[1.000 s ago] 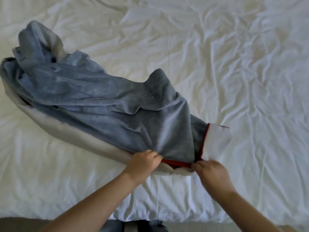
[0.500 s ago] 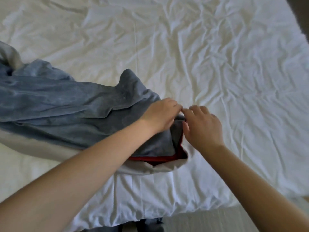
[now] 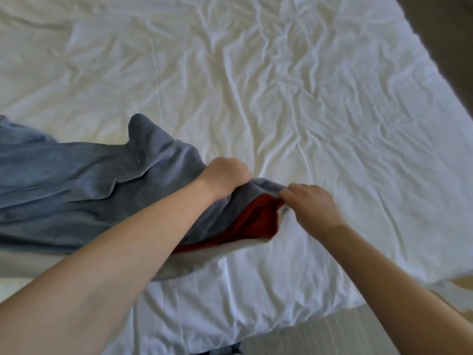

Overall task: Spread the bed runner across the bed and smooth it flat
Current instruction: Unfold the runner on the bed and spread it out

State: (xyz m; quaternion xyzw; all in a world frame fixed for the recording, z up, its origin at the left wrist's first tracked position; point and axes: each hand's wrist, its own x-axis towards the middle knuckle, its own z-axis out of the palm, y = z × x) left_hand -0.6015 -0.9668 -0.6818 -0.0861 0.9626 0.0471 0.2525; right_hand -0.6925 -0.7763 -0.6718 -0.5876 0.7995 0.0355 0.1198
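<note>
The bed runner (image 3: 76,180) lies bunched and twisted on the near left part of the bed (image 3: 281,85), running in from the left edge of the view and ending about the middle, close to the near side of the mattress. Its upper face is a soft grey-blue cloth thrown into long folds, with one fold standing up in a peak at the far side. At the near end the cloth is turned back, so that a red lining (image 3: 250,221) shows, and under that a pale grey-white band (image 3: 25,262) runs along the near edge of the runner. The left hand (image 3: 225,175) is at the runner's end, knuckles up, its fingers curled down into the grey-blue cloth and gripping a bunch of it. The right hand (image 3: 312,206) is just beside it, a little nearer and to the right, with thumb and fingers closed in a pinch on the corner where the grey-blue face meets the red lining; that corner is lifted a little off the sheet. Both forearms reach in bare from the bottom of the view. The white sheet is heavily creased all over, and most of the bed to the right and beyond the hands is uncovered by the runner. Pale floor (image 3: 320,336) shows past the near right corner of the bed.
</note>
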